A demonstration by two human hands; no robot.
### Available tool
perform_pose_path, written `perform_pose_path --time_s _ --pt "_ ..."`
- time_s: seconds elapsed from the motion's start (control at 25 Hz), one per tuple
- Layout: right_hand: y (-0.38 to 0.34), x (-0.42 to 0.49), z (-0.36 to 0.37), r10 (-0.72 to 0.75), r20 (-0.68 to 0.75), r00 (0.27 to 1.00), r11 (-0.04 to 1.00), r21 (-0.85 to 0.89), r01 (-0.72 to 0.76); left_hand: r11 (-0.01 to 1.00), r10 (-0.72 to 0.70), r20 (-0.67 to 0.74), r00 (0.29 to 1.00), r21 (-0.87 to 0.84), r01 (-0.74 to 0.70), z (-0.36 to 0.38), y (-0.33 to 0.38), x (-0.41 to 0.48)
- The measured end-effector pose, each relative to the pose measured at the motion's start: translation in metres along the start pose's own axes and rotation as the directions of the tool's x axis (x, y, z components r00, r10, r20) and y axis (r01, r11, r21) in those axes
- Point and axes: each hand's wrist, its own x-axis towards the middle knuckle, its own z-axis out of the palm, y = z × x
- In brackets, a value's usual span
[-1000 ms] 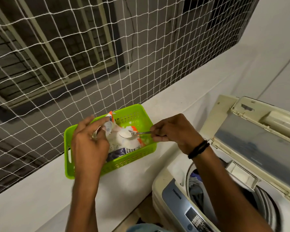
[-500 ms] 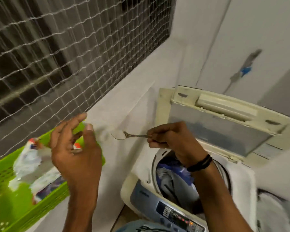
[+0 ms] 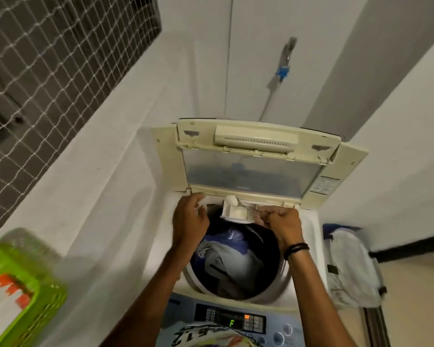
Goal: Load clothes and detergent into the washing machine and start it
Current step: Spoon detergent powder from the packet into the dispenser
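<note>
- Leftmost, a green basket (image 3: 48,304) on the ledge holds the blurred detergent packet (image 3: 5,299).
- The left hand (image 3: 189,219) is at the drum's back rim, fingers loosely spread, gripping nothing.
- Clothes (image 3: 226,261) fill the washing machine (image 3: 281,331), its lid (image 3: 248,171) upright.
- The spoon (image 3: 246,209), heaped with white powder, is over the pulled-out detergent drawer (image 3: 238,215).
- The right hand (image 3: 283,221) pinches its handle.

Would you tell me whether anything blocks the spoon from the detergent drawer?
Nothing visible does: the spoon in the right hand sits over the open detergent drawer; the left hand is to its left.
</note>
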Motion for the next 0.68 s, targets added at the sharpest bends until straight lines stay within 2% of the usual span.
perform_pose_path --time_s 0.12,0.24,0.36,0.44,0.6,0.68 --pt "0.027 0.019 0.000 -0.014 -0.154 0.988 0.975 -0.223 -0.021 0.992 -0.110 0.212 0.971 0.091 0.093 0.051 -0.017 0.010" --pt "0.042 0.022 0.021 -0.160 -0.185 0.970 0.924 -0.374 0.081 0.983 -0.170 0.371 0.913 0.125 0.132 0.089 -0.033 0.013" --pt "0.072 0.023 0.044 -0.291 -0.051 0.955 0.827 -0.515 0.224 0.968 -0.216 0.436 0.874 0.214 0.133 0.119 -0.060 0.015" --pt "0.086 0.020 0.050 -0.394 0.000 0.919 0.768 -0.549 0.329 0.961 -0.232 0.477 0.848 0.249 0.123 0.127 -0.067 0.013" --pt "0.097 0.022 0.050 -0.520 -0.016 0.854 0.690 -0.597 0.409 0.963 -0.225 0.524 0.821 0.250 0.105 0.127 -0.062 0.012" --pt "0.089 0.020 0.053 -0.457 -0.147 0.877 0.776 -0.549 0.312 0.965 -0.224 0.523 0.822 0.236 0.113 0.128 -0.064 0.013"
